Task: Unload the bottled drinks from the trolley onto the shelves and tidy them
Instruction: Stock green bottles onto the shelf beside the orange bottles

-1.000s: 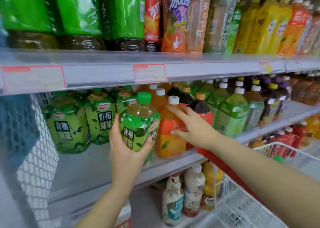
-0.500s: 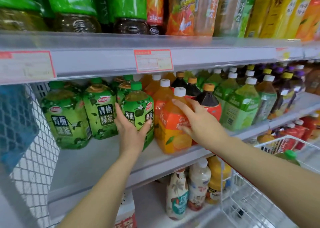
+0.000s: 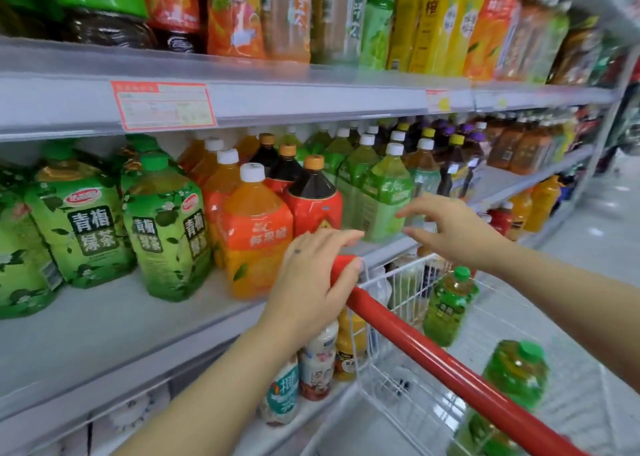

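The green tea bottle (image 3: 166, 227) stands upright on the middle shelf (image 3: 104, 320), beside two like it and next to an orange juice bottle (image 3: 256, 241). My left hand (image 3: 311, 282) lies over the near end of the trolley's red handle (image 3: 433, 355), fingers stretched out flat, holding no bottle. My right hand (image 3: 453, 230) hovers open above the trolley, close to the shelf edge, with nothing in it. Two green bottles (image 3: 450, 303) (image 3: 516, 376) stand in the white wire trolley basket (image 3: 391, 369).
The upper shelf (image 3: 311, 99) carries tall bottles and a red price tag (image 3: 162, 106). Dark, light green and brown bottles fill the middle shelf to the right. Small bottles (image 3: 318, 362) stand on the low shelf beside the trolley. The aisle floor (image 3: 595, 234) runs on to the right.
My left hand let go of the green tea bottle, now standing on the shelf, and moved right onto the trolley handle. My right hand left the orange bottle and swung right over the trolley.
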A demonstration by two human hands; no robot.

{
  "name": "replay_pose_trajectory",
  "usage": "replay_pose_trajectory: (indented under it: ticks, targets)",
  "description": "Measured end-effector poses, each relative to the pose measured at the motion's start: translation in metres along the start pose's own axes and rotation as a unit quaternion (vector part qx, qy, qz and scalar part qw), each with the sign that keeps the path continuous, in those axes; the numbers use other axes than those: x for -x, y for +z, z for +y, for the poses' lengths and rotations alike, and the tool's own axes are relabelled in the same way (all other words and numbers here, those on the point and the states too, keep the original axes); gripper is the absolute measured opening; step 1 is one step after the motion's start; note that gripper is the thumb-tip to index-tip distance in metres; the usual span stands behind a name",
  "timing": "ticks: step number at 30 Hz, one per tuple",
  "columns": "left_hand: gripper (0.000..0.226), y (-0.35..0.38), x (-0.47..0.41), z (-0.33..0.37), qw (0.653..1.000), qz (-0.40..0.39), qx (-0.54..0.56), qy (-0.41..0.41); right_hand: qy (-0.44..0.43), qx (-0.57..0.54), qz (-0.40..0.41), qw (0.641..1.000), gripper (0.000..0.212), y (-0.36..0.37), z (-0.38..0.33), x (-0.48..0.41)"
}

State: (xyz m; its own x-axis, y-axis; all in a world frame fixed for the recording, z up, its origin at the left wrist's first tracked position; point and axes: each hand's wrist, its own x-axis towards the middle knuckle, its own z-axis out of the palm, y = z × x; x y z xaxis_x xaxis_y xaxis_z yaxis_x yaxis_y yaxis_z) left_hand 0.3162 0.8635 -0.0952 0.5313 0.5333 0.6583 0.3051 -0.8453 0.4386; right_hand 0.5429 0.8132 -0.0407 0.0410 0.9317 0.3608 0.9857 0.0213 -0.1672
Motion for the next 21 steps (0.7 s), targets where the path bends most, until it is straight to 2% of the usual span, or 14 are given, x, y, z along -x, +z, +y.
replay_pose_trajectory:
  ticks: [2,3,7,15,17,21]
  targets:
    - [0.041,0.023,-0.011,0.008,0.997,-0.070,-0.010,-0.030,0.072,0.013,-0.038,0.997,0.031,0.001,0.044,0.021]
    - [0.045,0.032,-0.014,0.009,0.996,-0.077,-0.041,-0.031,0.101,0.019,-0.052,0.993,0.032,0.004,0.064,0.030]
    - [0.058,0.042,-0.014,0.007,0.992,-0.046,-0.114,-0.015,0.165,0.059,-0.103,0.979,0.044,0.024,0.112,0.051]
    - [0.056,0.048,-0.012,0.007,0.993,-0.031,-0.113,-0.003,0.242,0.041,-0.234,0.941,0.076,0.100,0.163,0.038]
    - [0.057,0.049,-0.013,0.007,0.993,-0.036,-0.113,-0.006,0.236,0.075,-0.230,0.941,0.072,0.106,0.168,0.033]
    - [0.058,0.052,-0.014,0.009,0.993,-0.037,-0.109,-0.015,0.171,0.105,-0.209,0.957,0.042,0.116,0.161,0.031]
